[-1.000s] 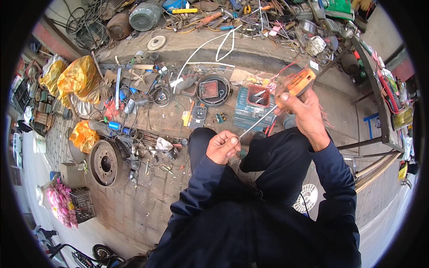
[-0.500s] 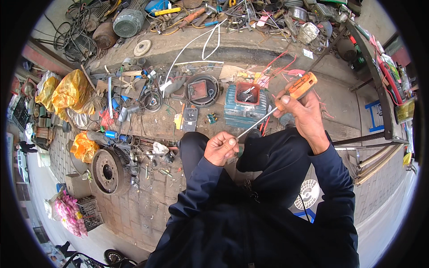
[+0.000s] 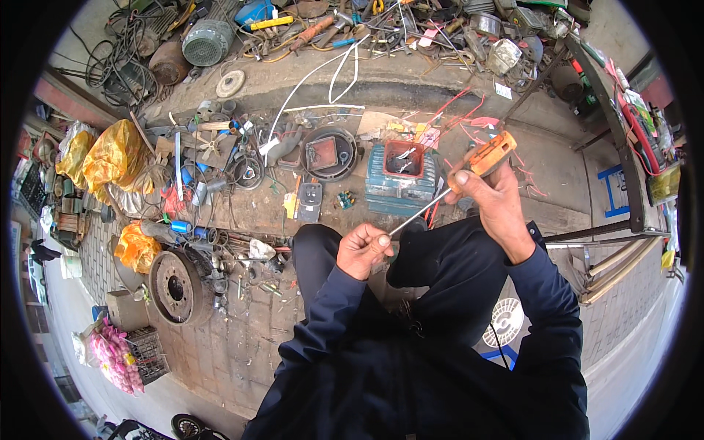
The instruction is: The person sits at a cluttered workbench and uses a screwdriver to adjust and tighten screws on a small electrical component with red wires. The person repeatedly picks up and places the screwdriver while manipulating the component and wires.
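Note:
A screwdriver with a chunky orange handle [image 3: 490, 155] slants across in front of my knees. Its handle sits in my right hand [image 3: 500, 209], fingers wrapped round it and thumb against the collar. The thin metal shaft [image 3: 424, 210] runs down and left to my left hand [image 3: 362, 249]. There my thumb and fingers are pinched together at the shaft's end. Those fingers hide the tip and any small part held with it. Just beyond the shaft sits a blue-green motor housing [image 3: 396, 192] with fins and an open red-rimmed box [image 3: 402, 158] on top.
Left of the motor lie a round dark pan [image 3: 352, 163], a grey plastic cover [image 3: 310, 198] and a small green part [image 3: 346, 199]. A heavy rusty wheel [image 3: 176, 284] stands at the left. Tools clutter the back ledge; a metal-framed table [image 3: 612, 117] flanks the right.
My right hand and the orange handle have dropped slightly, and the handle's angle has shifted a little. My left hand keeps its pinch at the shaft's end. The view has shifted slightly.

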`<state>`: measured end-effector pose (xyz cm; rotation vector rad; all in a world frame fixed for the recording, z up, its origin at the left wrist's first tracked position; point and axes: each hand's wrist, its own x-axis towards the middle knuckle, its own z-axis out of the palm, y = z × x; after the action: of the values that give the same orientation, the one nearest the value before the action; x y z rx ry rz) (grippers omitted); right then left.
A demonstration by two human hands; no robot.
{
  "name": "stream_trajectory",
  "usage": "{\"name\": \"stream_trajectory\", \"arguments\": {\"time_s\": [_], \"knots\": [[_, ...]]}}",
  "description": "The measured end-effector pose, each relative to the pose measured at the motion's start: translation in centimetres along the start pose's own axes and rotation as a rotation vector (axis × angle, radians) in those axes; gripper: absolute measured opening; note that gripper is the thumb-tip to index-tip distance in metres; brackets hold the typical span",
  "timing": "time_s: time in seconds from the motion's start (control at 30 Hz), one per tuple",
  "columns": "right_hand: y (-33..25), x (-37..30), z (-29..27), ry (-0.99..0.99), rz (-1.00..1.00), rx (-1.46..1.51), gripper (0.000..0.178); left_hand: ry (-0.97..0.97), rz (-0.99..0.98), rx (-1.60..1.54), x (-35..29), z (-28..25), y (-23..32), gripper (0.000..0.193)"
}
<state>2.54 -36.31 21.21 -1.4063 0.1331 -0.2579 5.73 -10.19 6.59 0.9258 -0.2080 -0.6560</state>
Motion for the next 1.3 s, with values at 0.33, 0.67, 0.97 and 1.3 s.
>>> {"name": "stream_trajectory", "arguments": {"time_s": [0.33,0.67,0.97,1.3], "knots": [[-1.3,-0.4,0.7,0.013,0.046,-0.105,0.028,0.089,0.061,0.130,0.5,0.5,-2.0,0.011],[-5.5,3.2,0.3,0.124,-0.013,-0.317,0.033,0.081,0.052,-0.109,5.3,-0.9,-1.4,0.009],[-5.5,10.8,-1.4,-0.009,-0.110,-0.353,0.029,0.029,0.115,-0.125,14.1,-2.6,1.8,0.008],[-2.1,15.9,-4.3,0.138,-0.002,-0.275,0.022,0.005,0.021,-0.289,19.5,-4.1,3.0,0.011]]}}
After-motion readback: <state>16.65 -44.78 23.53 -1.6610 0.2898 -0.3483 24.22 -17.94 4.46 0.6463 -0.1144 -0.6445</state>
